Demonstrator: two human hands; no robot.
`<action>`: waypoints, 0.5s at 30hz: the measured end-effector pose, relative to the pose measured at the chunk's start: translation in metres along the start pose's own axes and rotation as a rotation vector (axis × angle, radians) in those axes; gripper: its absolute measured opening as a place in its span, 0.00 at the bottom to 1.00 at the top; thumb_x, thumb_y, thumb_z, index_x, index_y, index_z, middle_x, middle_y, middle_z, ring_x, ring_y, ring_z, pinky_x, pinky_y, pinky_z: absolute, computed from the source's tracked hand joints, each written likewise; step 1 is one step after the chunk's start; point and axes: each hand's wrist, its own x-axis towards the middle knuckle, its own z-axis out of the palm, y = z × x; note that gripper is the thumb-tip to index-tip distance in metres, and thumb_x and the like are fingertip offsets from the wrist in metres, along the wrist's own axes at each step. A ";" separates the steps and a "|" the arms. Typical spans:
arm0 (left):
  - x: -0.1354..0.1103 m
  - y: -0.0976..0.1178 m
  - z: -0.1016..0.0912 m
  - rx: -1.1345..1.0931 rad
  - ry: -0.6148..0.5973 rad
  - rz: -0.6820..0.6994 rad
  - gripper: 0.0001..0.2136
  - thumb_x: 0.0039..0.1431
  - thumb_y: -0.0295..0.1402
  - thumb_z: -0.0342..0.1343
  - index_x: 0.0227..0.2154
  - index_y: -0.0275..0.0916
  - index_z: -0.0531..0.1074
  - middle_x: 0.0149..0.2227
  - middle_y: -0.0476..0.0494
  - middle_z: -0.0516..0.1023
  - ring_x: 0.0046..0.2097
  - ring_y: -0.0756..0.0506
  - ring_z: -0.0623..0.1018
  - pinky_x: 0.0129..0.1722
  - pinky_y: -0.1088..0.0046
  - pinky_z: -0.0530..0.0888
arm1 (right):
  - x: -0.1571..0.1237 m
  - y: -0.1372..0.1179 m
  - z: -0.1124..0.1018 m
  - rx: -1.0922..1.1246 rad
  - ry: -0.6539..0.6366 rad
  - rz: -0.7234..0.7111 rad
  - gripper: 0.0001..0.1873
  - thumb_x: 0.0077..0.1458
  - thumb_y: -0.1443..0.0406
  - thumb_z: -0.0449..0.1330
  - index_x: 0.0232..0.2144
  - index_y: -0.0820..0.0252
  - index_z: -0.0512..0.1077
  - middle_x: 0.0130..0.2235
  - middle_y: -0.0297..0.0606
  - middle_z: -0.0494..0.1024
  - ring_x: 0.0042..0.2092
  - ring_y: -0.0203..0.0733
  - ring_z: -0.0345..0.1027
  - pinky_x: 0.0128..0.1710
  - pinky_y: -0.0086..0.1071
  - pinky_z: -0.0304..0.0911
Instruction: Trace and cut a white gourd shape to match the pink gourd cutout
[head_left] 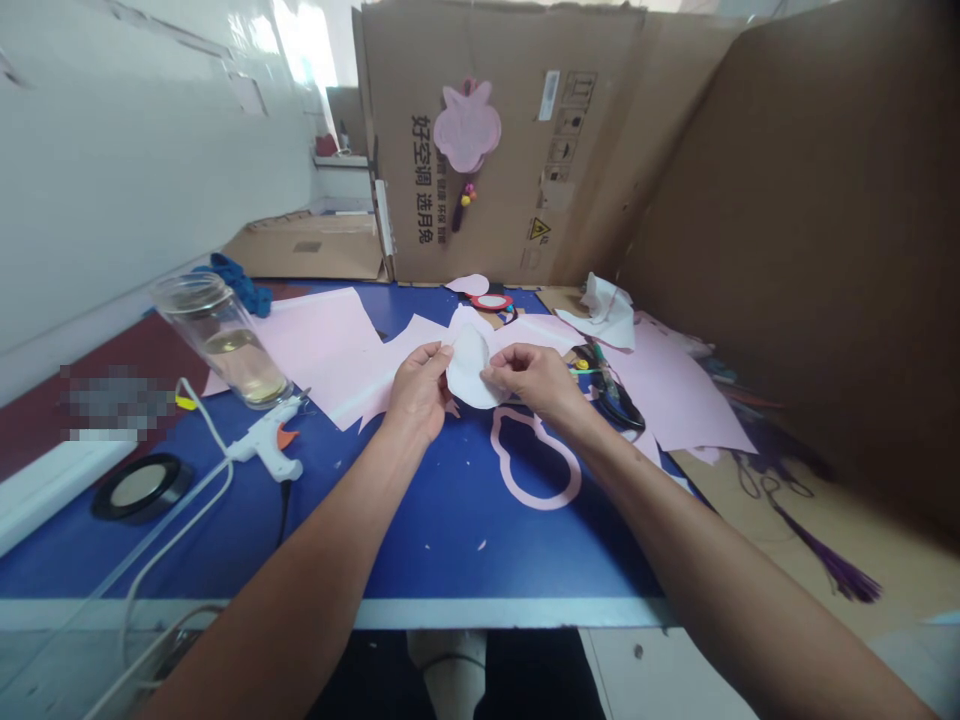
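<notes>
Between my two hands is a white paper cutout (470,372) with a rounded outline, held up over the blue table. My left hand (421,388) pinches its left edge between thumb and fingers. On its right edge, the fingers of my right hand (536,378) are closed in a pinch as well. A pale pink rounded piece shows just behind the top of the cutout. Below my right hand, a pink gourd-shaped paper outline (501,462) lies flat. Pink paper sheets (322,345) spread out behind and beside my hands.
A white glue gun (264,440) with its cord, black tape (142,487) and a glass cup (225,345) stand at left. Red-handled scissors (492,301), crumpled white paper (606,312) and a purple tassel (836,568) lie behind and right. A cardboard box (495,220) walls the back.
</notes>
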 end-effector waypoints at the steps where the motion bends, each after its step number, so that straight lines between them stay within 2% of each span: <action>1: 0.000 0.000 0.000 0.005 0.001 0.003 0.06 0.60 0.27 0.66 0.31 0.38 0.73 0.25 0.51 0.77 0.22 0.52 0.74 0.24 0.77 0.70 | 0.000 0.000 0.000 -0.011 0.005 -0.015 0.10 0.45 0.60 0.71 0.28 0.58 0.77 0.26 0.32 0.76 0.28 0.37 0.67 0.29 0.32 0.63; 8: 0.001 -0.001 -0.001 0.019 0.010 0.038 0.07 0.58 0.28 0.67 0.31 0.38 0.72 0.26 0.50 0.77 0.25 0.50 0.76 0.28 0.74 0.74 | 0.003 0.001 0.000 0.013 0.065 -0.070 0.07 0.46 0.61 0.68 0.27 0.56 0.74 0.27 0.32 0.76 0.29 0.38 0.66 0.30 0.33 0.62; 13: 0.004 -0.004 -0.004 0.031 0.044 0.071 0.05 0.61 0.28 0.62 0.34 0.40 0.70 0.27 0.50 0.77 0.31 0.46 0.80 0.34 0.71 0.77 | 0.002 -0.007 -0.006 0.024 0.125 -0.024 0.07 0.48 0.62 0.66 0.32 0.57 0.77 0.30 0.35 0.79 0.31 0.40 0.69 0.33 0.34 0.64; 15: 0.005 -0.005 -0.005 0.052 0.064 0.074 0.05 0.63 0.28 0.59 0.36 0.42 0.68 0.27 0.51 0.76 0.32 0.46 0.81 0.33 0.73 0.77 | 0.001 -0.012 -0.011 -0.006 0.176 -0.056 0.06 0.51 0.62 0.64 0.33 0.58 0.78 0.32 0.36 0.80 0.33 0.41 0.71 0.35 0.35 0.66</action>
